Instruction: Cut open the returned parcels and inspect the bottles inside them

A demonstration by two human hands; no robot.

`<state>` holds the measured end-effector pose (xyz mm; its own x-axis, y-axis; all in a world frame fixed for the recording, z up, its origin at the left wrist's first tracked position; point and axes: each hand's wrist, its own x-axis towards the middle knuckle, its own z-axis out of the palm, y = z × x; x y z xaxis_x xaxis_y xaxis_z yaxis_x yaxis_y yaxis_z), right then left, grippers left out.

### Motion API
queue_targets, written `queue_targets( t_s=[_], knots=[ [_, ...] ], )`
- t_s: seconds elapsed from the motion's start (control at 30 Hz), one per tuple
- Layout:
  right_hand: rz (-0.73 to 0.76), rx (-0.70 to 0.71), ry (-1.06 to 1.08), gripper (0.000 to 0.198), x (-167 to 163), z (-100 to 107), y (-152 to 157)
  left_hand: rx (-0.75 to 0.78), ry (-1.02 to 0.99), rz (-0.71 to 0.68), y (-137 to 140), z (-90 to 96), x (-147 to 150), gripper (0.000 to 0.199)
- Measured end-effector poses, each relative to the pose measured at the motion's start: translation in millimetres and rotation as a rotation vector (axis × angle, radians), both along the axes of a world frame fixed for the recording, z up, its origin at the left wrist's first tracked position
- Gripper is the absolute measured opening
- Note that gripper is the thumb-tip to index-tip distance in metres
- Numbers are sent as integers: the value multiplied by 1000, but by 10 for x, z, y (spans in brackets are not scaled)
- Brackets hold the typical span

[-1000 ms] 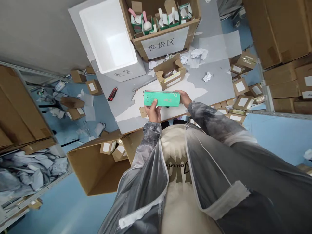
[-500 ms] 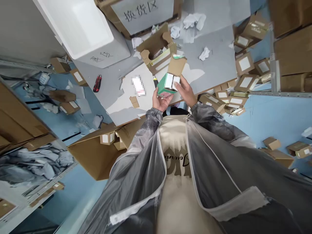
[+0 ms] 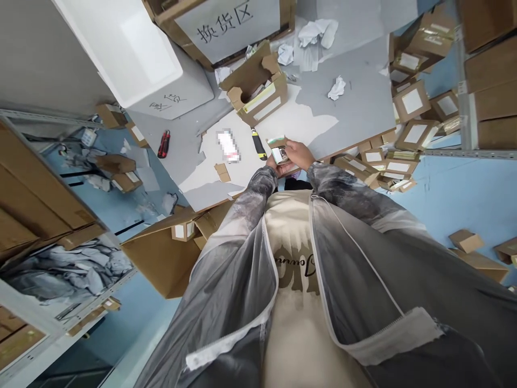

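Note:
Close to my body, at the near edge of the table (image 3: 359,81), both hands hold a small box (image 3: 278,154) with its flap raised; white shows inside it. My left hand (image 3: 276,166) supports it from below, largely hidden by the box and my sleeve. My right hand (image 3: 299,154) is closed on its right side, fingers near the flap. Just left of the box lies a yellow and black utility knife (image 3: 258,143). Beyond it stands an open cardboard carton (image 3: 264,105) with crumpled paper inside.
A white bin (image 3: 186,89) and a cardboard box with a written sign (image 3: 228,27) stand at the back. A red and black cutter (image 3: 163,144) lies at left. Crumpled paper (image 3: 336,88) sits at right. Small cartons (image 3: 412,102) pile beyond the right edge; an open carton (image 3: 161,258) stands below left.
My hands have brought the small box nearer my body and tilted it, so its green side no longer shows. The utility knife and the carton's front are now more exposed.

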<state>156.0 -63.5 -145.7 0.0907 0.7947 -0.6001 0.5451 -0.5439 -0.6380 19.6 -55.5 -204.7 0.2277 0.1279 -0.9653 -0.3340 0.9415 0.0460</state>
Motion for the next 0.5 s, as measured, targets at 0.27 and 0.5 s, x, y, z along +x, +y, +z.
queue_targets(
  t_s=[0.27,0.5],
  knots=[
    [5,34,-127,52,179,-181,179,335,412,-201,152,116,-111,79],
    [-80,43,-77,67,120,-123,173,1326,395,-826,160,464,-363,49]
  ],
)
